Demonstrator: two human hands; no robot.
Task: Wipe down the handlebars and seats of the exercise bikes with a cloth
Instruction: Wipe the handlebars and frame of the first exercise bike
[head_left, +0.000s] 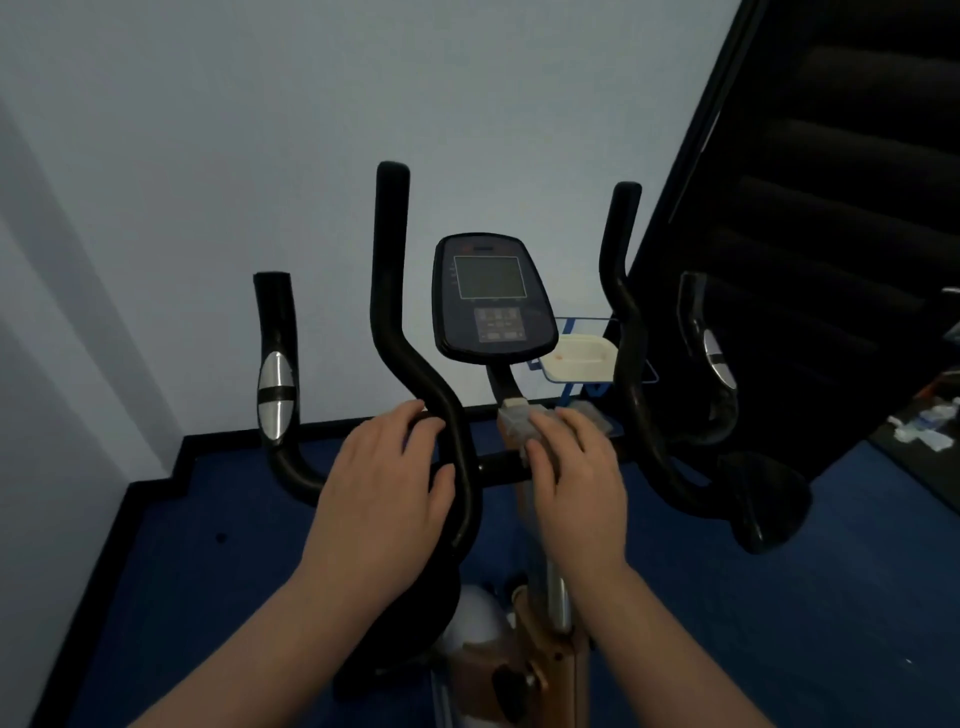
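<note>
The left hand (384, 483) rests on the black handlebar (415, 374) of the exercise bike, at the bend of the inner left upright bar, with fingers curled around the tube. The right hand (576, 483) presses a pale grey cloth (517, 423) onto the horizontal bar, just below the stem of the console (491, 299); its fingers lie over the cloth, a little bent. The cloth sits at the middle of the handlebar, between the 2 inner bars. Behind the right inner bar, a white tray (579, 358) stands on a blue wire rack (647, 371). The floor (218, 566) is blue.
</note>
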